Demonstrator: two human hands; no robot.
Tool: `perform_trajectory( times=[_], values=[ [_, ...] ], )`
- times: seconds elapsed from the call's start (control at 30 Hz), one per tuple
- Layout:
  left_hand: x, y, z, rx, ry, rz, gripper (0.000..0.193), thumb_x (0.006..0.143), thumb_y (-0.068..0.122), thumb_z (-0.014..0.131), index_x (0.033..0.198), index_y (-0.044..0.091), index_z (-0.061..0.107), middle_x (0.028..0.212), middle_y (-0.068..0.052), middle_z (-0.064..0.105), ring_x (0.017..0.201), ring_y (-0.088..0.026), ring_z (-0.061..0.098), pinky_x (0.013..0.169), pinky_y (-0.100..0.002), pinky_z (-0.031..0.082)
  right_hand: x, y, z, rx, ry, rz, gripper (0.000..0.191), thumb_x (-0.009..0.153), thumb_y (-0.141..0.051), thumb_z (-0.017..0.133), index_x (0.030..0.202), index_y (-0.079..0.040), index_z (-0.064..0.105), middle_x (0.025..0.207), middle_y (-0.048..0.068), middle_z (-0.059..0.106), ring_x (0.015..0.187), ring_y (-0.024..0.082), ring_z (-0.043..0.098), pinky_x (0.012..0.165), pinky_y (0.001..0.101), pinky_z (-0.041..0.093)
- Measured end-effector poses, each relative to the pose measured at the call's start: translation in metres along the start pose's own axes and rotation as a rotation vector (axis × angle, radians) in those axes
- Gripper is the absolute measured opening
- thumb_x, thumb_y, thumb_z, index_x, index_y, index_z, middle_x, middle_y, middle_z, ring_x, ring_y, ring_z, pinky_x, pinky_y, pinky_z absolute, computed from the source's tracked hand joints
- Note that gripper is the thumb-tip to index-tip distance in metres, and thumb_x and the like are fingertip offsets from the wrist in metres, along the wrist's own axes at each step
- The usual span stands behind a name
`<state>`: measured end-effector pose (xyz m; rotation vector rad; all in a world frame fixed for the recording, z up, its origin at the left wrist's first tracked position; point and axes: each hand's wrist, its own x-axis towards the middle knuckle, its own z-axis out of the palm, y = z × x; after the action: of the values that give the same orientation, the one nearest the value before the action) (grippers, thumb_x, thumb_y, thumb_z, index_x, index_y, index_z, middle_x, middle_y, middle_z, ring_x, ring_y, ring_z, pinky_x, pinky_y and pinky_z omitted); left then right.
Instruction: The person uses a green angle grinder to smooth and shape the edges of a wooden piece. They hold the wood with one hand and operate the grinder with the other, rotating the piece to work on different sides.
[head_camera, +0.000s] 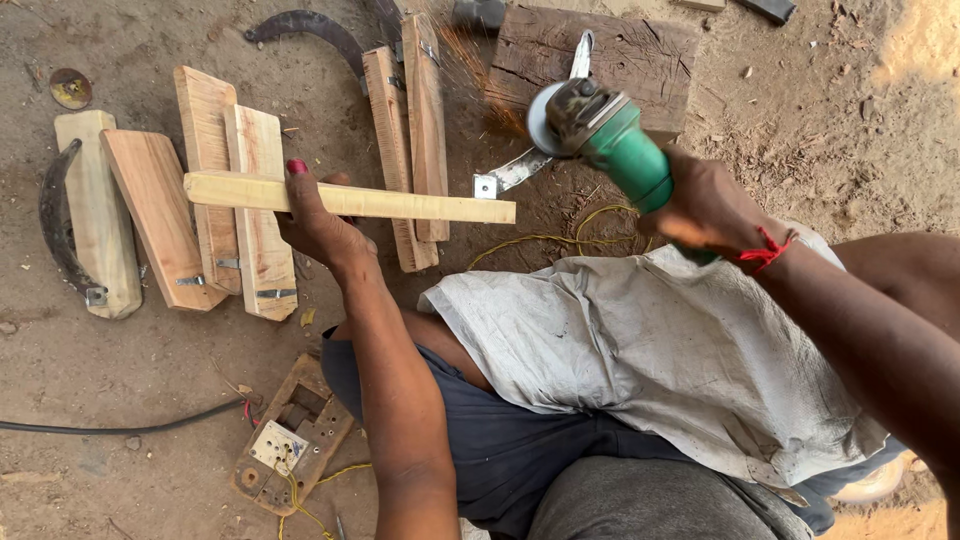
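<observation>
My left hand (318, 222) grips a long pale wooden stick (420, 206) and holds it level above the ground. My right hand (708, 205) is closed around the green body of an angle grinder (612, 138). The grinder's disc (545, 115) is near a curved metal blade (528, 165), and orange sparks fly off to the upper left. A grey cloth (650, 350) lies over my lap. A red thread is tied round my right wrist.
Several wooden handle blanks (240, 200) lie on the dirt at left, one with a curved dark blade (55, 225). A thick wooden block (620, 55) sits at the top. A wooden socket board (290, 440) with wires and a black cable (110, 428) lies at lower left.
</observation>
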<state>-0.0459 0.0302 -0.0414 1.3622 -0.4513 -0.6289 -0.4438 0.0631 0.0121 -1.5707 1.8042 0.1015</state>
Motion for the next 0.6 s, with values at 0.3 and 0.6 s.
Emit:
perform_trajectory(
  times=[0.3,0.6],
  values=[
    [-0.003,-0.001,0.001,-0.027,-0.035,0.003,0.066,0.076,0.041,0.073,0.121,-0.004,0.058,0.08,-0.01,0.067,0.066,-0.018,0.074,0.044,-0.029,0.054,0.067,0.02,-0.035,-0.058,0.146,-0.024,0.068,0.078,-0.015,0.085,0.136,0.005,0.056,0.106,0.03,0.07,0.079,0.036,0.075,0.065,0.042,0.066],
    [-0.017,0.01,0.001,0.044,-0.052,0.059,0.065,0.081,0.047,0.072,0.116,-0.007,0.061,0.077,-0.016,0.069,0.062,-0.02,0.066,0.047,-0.029,0.047,-0.034,-0.02,0.015,0.085,-0.092,-0.027,0.072,0.071,-0.018,0.086,0.134,-0.006,0.057,0.107,0.024,0.073,0.095,0.036,0.073,0.09,0.0464,0.061]
  ],
)
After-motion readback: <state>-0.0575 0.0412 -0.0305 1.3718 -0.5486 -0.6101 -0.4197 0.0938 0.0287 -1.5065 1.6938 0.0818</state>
